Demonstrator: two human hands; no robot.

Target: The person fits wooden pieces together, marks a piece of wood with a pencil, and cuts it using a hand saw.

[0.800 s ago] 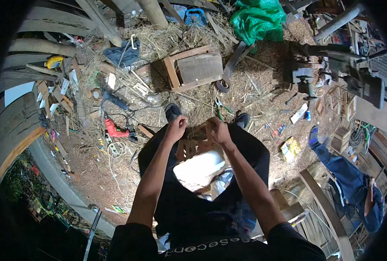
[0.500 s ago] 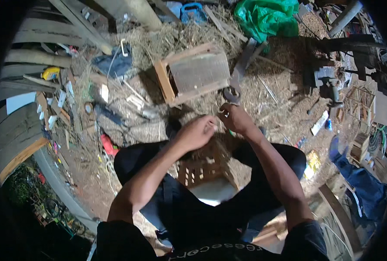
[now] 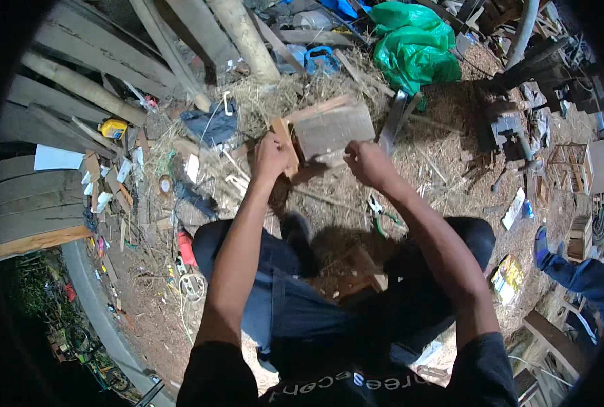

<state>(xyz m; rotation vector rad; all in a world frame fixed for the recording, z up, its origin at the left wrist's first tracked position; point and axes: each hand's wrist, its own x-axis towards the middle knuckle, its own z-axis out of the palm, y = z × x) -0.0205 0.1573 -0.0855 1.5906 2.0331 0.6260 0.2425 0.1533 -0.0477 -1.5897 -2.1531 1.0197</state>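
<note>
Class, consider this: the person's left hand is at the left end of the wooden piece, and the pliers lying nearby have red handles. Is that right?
Not quite. The pliers have green handles, not red, as the head view shows. The left hand is indeed at the left end of the wooden piece.

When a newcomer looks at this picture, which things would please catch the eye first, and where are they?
Probably the shiny, crumpled green plastic sheet on the ground at the upper right of centre. Next, the brown rectangular wooden frame with a grey board ahead of the person, with the left hand at its left end and the right hand near its lower right corner. The red power drill also stands out, beside the left knee.
</note>
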